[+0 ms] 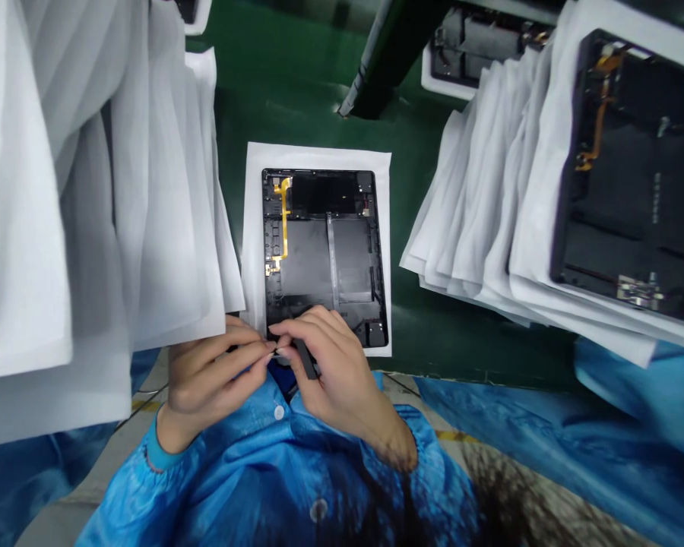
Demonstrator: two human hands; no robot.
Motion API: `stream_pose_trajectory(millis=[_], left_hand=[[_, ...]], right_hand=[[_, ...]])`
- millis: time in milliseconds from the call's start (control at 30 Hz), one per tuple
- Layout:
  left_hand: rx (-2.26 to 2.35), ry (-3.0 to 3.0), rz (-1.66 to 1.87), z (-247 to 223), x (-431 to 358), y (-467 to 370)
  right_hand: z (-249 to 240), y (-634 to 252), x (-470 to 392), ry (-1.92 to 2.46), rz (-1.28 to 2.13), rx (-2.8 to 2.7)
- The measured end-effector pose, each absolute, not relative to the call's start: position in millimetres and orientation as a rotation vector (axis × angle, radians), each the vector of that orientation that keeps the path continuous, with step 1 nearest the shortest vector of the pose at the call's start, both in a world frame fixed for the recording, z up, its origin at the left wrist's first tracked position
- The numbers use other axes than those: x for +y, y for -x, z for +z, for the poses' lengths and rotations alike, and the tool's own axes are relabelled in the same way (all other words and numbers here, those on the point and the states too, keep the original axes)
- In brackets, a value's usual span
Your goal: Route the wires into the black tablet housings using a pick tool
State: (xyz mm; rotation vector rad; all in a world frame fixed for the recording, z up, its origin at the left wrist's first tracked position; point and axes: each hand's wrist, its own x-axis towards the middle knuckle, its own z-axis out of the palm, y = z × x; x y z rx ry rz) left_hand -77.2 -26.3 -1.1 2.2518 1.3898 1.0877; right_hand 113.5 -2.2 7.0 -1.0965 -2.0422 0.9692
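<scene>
White layered sheets (165,190) loom left of the open tablet shell (305,258), which lies on the green counter (296,91). At its near edge, our left hand (220,372) and right hand (339,368) pinch a tiny dark piece (275,351), fingers together; the right also cradles a black block (305,360). We judge the shell light, stiff and slick, its ribbon (285,228) fragile: rim holds suit. Floor (99,463) shows nearer us.

Green work surface (319,99) with dark upright post (402,57), above pale floor (396,391) with yellow line (456,436).

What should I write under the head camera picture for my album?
Two hands pinch something tiny beside an open black device.
</scene>
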Motion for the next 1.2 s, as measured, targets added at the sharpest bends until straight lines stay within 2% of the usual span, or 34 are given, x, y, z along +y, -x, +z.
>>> stream_pose_trajectory(millis=[1200], left_hand=[[1.381, -2.356, 1.103, -8.1, -27.5, 73.3]], right_hand=[[1.5, -114.6, -3.2, 1.057, 0.935, -2.037]])
